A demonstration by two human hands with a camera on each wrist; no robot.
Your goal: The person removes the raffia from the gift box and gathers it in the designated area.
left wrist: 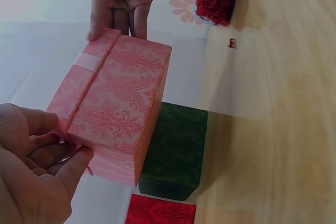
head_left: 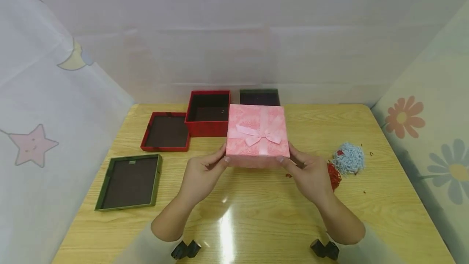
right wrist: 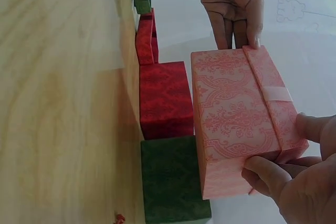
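Note:
A pink patterned gift box (head_left: pixel 256 133) with its lid on is held up over the table, between both hands. A pale pink ribbon (right wrist: pixel 276 94) runs around the lid, tied in a bow (head_left: pixel 261 137) on top. On the left side, my left hand (head_left: pixel 199 178) grips the lid's near corner, thumb at the front edge. My right hand (head_left: pixel 311 174) grips the opposite near corner the same way. In both wrist views the fingertips lie at the lid's lower edge, and the box body (left wrist: pixel 123 95) hangs beneath the lid.
Behind stand an open red box (head_left: pixel 207 128) and an open green box (right wrist: pixel 170 182). A red lid (head_left: pixel 165 149) and a green lid (head_left: pixel 158 180) lie upturned at left. Blue shredded paper (head_left: pixel 349 159) and red shredded paper (head_left: pixel 334 176) sit at right, with loose scraps around.

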